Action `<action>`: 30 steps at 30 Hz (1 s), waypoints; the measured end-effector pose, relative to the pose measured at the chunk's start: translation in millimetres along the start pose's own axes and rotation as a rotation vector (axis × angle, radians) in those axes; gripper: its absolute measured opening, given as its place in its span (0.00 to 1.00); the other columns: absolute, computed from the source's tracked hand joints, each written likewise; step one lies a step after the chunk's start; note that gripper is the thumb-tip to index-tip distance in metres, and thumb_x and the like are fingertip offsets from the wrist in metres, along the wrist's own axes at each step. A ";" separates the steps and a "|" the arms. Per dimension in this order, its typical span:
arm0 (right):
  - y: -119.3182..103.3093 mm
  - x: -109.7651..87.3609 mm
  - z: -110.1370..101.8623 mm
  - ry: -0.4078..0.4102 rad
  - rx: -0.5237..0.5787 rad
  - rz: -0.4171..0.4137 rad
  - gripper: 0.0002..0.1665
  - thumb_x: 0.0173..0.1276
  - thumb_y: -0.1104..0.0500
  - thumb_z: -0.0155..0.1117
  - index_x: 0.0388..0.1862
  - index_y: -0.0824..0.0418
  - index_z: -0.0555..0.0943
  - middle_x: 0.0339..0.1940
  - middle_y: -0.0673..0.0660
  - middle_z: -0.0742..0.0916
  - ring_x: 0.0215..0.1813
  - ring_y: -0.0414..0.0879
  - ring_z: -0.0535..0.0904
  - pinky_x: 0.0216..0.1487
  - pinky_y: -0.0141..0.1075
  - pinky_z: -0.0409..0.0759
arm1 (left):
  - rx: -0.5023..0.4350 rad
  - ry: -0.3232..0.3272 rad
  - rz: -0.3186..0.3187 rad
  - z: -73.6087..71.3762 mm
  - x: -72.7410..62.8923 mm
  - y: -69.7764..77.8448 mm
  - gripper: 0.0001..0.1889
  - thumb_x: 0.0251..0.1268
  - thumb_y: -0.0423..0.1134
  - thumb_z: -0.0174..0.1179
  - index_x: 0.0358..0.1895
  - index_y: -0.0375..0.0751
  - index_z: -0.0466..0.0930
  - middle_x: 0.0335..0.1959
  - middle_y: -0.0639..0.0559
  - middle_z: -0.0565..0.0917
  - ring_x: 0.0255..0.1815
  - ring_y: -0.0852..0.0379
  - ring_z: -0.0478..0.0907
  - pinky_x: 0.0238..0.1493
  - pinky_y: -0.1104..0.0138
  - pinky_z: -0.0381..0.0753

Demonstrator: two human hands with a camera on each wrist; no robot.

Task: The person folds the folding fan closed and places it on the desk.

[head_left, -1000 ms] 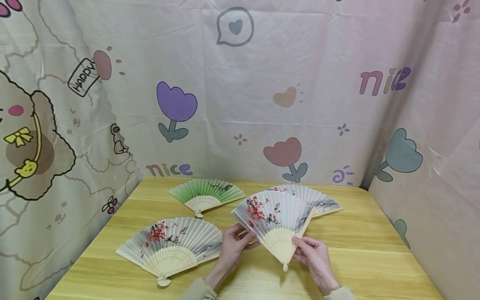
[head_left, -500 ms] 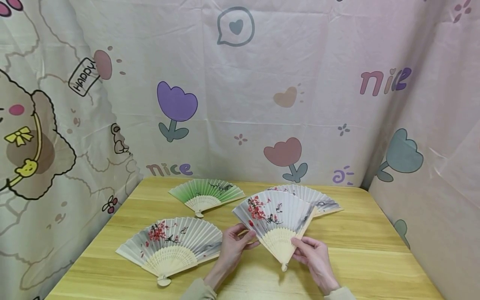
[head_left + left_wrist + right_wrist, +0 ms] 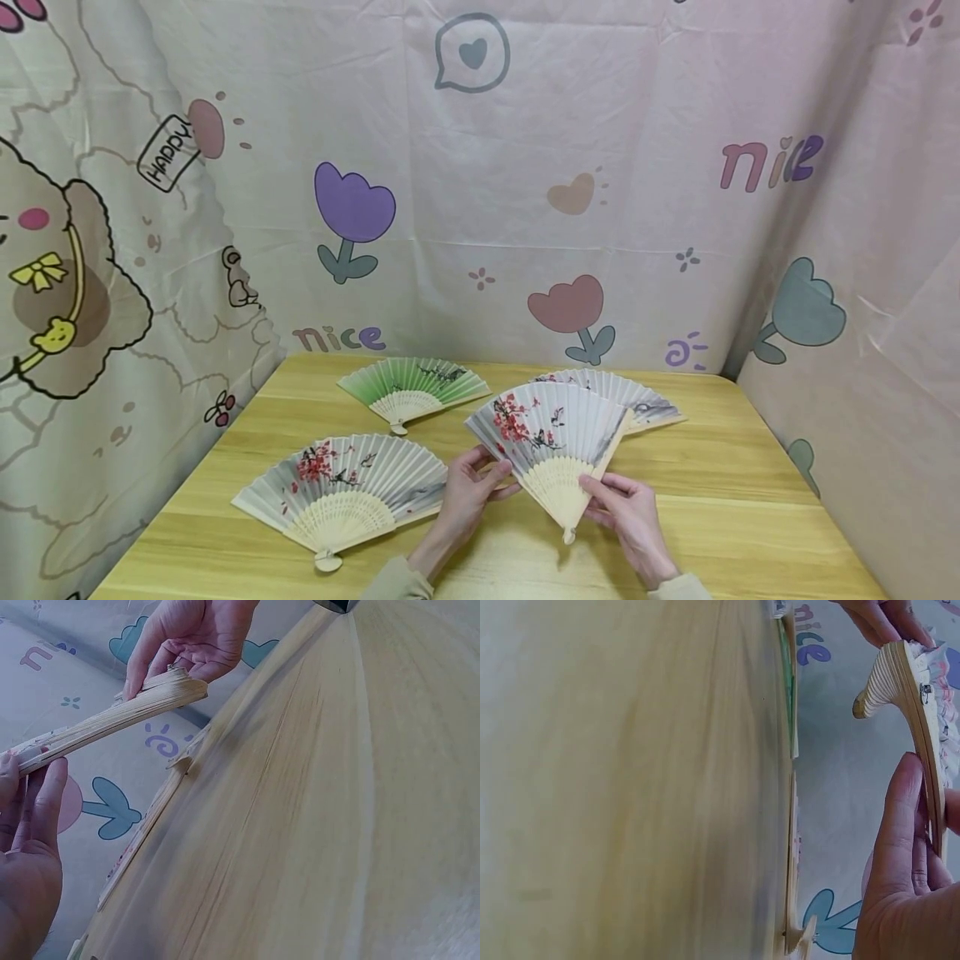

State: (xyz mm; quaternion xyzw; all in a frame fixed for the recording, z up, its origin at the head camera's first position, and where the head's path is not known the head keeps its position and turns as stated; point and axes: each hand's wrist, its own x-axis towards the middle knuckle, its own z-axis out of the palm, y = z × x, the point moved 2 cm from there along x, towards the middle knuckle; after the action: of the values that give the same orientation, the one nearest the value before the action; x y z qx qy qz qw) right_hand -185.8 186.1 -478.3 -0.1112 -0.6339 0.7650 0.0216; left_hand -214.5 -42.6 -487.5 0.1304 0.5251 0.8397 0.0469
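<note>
Both hands hold a partly spread white folding fan [image 3: 558, 425] with red blossoms above the table. My left hand [image 3: 468, 496] pinches its left edge, thumb in front. On the right guard rib, near the pivot, my right hand [image 3: 632, 521] grips with the thumb over the front. The left wrist view gives the fan [image 3: 112, 720] nearly edge-on, off the tabletop. In the right wrist view the fingers [image 3: 904, 802] lie against the outer rib. A grey-white blossom fan [image 3: 341, 492] lies spread beside my left forearm, its right end partly behind the left hand.
On the wooden table [image 3: 750, 517], a green fan [image 3: 412, 392] lies spread at the back left. Another white fan [image 3: 652, 404] lies at the back right, partly hidden by the held one. Printed curtains [image 3: 480, 167] hang behind and at both sides.
The held fan has tipped very slightly to the right at its top. Both hands stay nearly still, and the fans on the table have not moved.
</note>
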 end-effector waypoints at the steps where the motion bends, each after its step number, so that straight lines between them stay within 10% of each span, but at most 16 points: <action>1: 0.0 -0.3 -0.2 0.000 -0.002 -0.001 0.01 0.63 0.67 0.70 0.32 0.65 0.86 0.23 0.50 0.88 0.26 0.40 0.83 0.35 0.36 0.94 | -0.001 -0.001 -0.001 -0.2 -0.1 -0.3 0.25 0.69 0.28 0.61 0.65 0.19 0.67 0.44 0.58 0.85 0.45 0.61 0.87 0.50 0.62 0.92; 30: -1.5 -2.3 -3.3 -0.147 -0.078 0.029 0.15 0.65 0.66 0.70 0.49 0.72 0.83 0.32 0.52 0.91 0.33 0.44 0.89 0.43 0.40 0.94 | -0.004 -0.082 -0.004 -2.8 -0.9 -2.0 0.24 0.66 0.28 0.64 0.64 0.25 0.73 0.46 0.59 0.88 0.45 0.59 0.88 0.48 0.62 0.92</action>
State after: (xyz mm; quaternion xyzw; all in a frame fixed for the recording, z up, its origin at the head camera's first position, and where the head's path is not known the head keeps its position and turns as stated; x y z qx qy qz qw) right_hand -183.0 189.1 -477.0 -0.0646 -0.6615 0.7461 -0.0405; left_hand -214.5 -44.3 -490.6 0.1636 0.5212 0.8347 0.0704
